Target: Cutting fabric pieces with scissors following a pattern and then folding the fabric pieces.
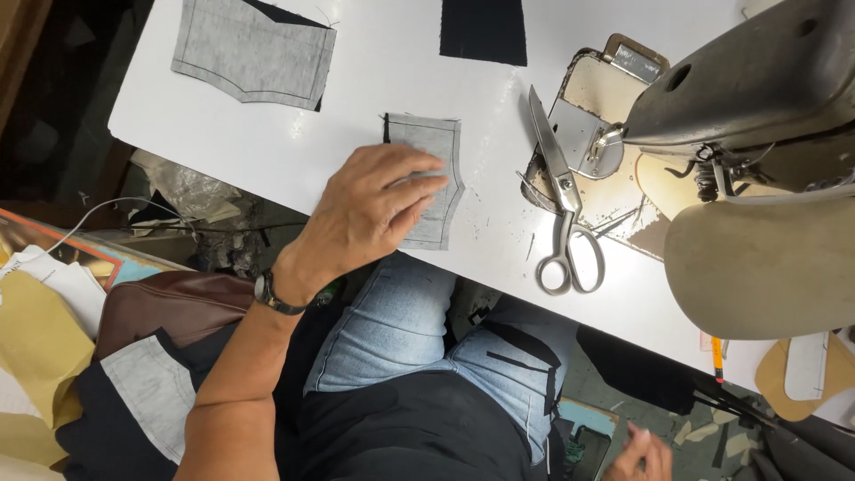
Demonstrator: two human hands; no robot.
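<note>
My left hand [374,209], a watch on its wrist, lies flat with fingers stretched over a small grey pocket-shaped fabric piece [436,142] near the front edge of the white table [374,71]. The fingers press on the piece without gripping it. My right hand [638,454] is down at the bottom edge of the view, below the table beside my knee. Only part of it shows and nothing is visible in it.
Large steel scissors [563,200] lie right of the fabric piece. A grey sewing machine [757,98] stands at the right. A bigger grey fabric piece [249,53] and a black piece [484,28] lie farther back. More fabric [147,392] is stacked at lower left.
</note>
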